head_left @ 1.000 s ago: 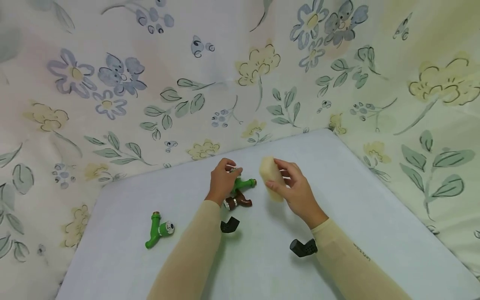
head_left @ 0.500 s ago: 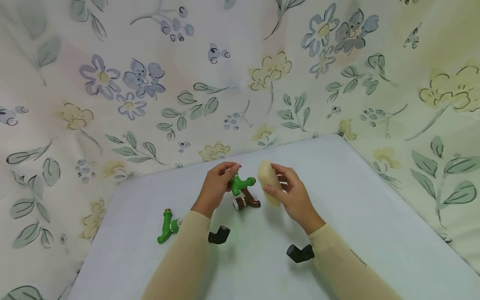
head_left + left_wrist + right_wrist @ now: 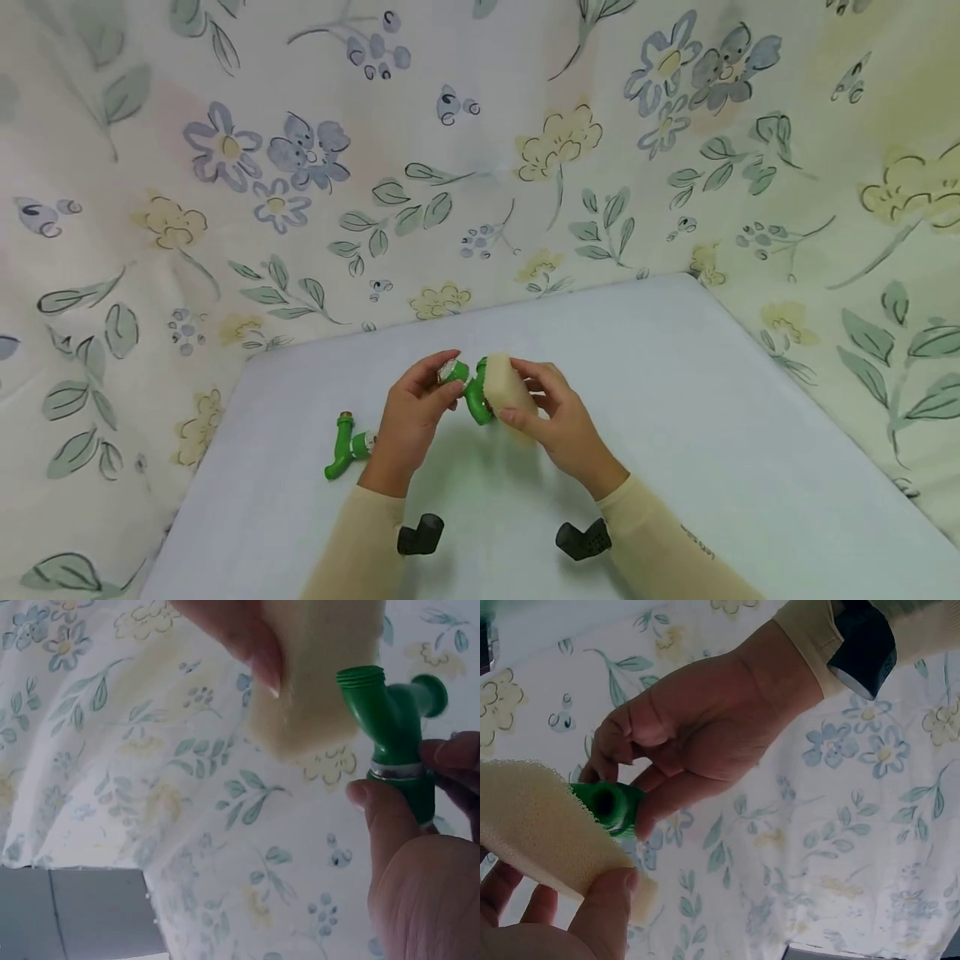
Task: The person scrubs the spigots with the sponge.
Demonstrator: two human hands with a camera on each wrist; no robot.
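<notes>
My left hand (image 3: pixel 411 414) pinches a green plastic tap (image 3: pixel 477 400) by its knob end, with thumb and fingers around the silver-banded collar. In the left wrist view the tap's threaded end (image 3: pixel 361 678) points up. A pale yellow sponge block (image 3: pixel 507 392) is gripped by my right hand (image 3: pixel 561 425), thumb on the near side and fingers behind. The sponge overlaps the tap in the head view, and in the right wrist view its edge (image 3: pixel 577 802) lies right at the green body. A brown tap seen earlier is almost wholly hidden behind them.
A second green tap (image 3: pixel 345 447) lies on the white-covered table (image 3: pixel 660 400), left of my left wrist. Black camera mounts (image 3: pixel 421 534) stick out from both sleeves. Floral cloth (image 3: pixel 450 208) hangs behind the table's far edge.
My left hand has lifted the green tap off the table beside the brown one and drawn it nearer. My right hand has brought the sponge left and down against the tap.
</notes>
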